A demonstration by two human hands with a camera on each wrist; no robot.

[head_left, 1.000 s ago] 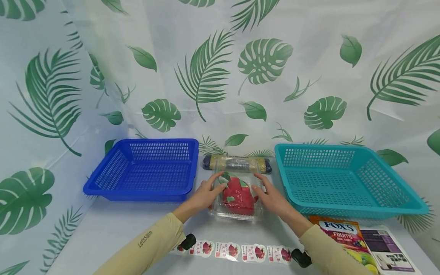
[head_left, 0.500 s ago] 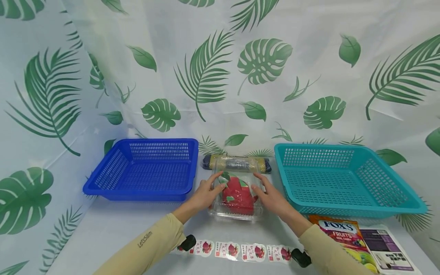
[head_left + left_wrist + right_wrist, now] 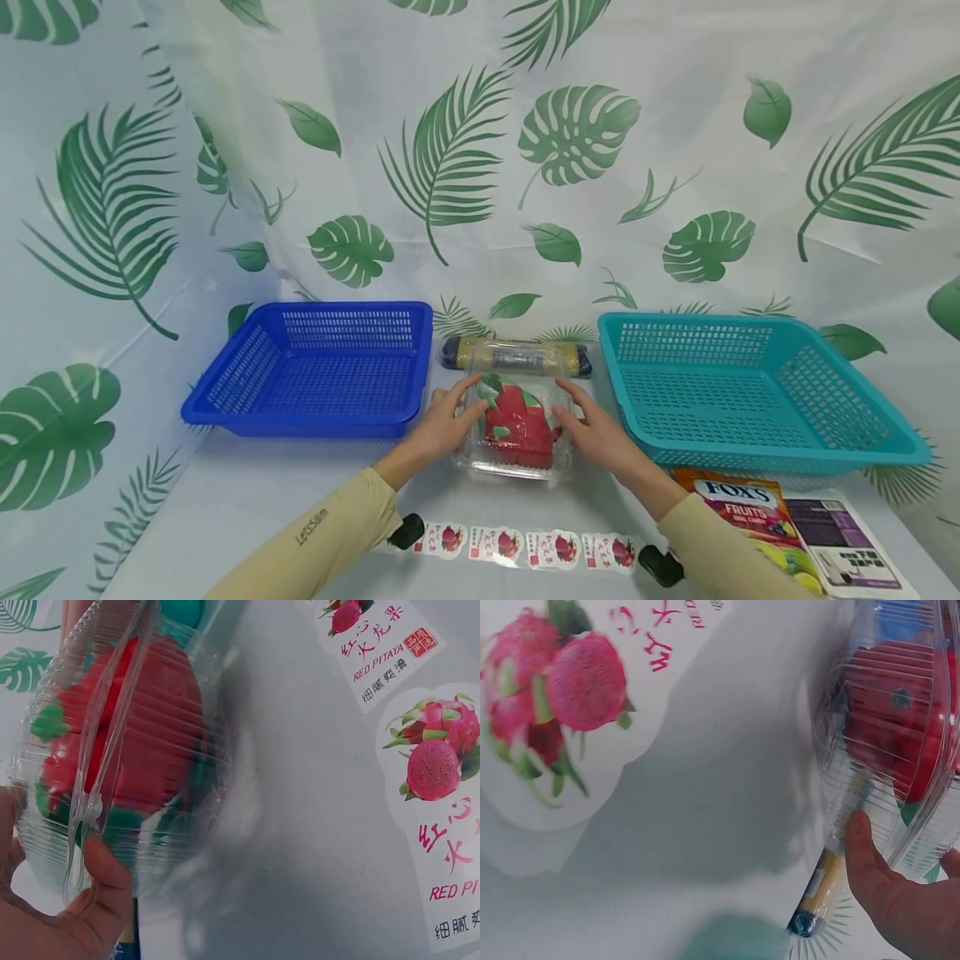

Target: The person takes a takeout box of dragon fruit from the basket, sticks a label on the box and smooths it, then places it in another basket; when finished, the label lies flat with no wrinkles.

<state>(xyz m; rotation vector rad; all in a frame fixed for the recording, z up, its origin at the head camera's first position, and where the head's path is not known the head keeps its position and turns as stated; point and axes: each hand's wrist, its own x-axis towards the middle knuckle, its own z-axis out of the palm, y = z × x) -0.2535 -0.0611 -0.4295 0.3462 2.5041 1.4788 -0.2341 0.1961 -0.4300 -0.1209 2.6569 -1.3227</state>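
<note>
We are noticing only a slight shift since the earlier frame: the left hand (image 3: 442,425) and the right hand (image 3: 597,429) are sitting a touch farther apart, while the clear container (image 3: 513,473) is staying in nearly the same spot between them. In the wrist views we are seeing both hands holding it from opposite sides, the left one pinching near the rim, the right one pressing its thumb against the ribbed plastic with a finger reaching round the other side. A red and green item (image 3: 521,429) is showing through the container's walls. We are finding the container at the middle of the bench (image 3: 510,507), partly covering a wrapped roll (image 3: 456,352) behind it; we cannot tell whether its base is touching the surface. Nearer to us, a strip of red pitaya stickers (image 3: 525,550) is lying crosswise between the two sleeves. To the left a blue basket (image 3: 315,427) is standing, and to the right a teal basket (image 3: 780,458), with a FOX'S candy bag (image 3: 738,504) and a purple and white packet (image 3: 836,533) lying in front of it, the sleeve partly hiding the bag.
</note>
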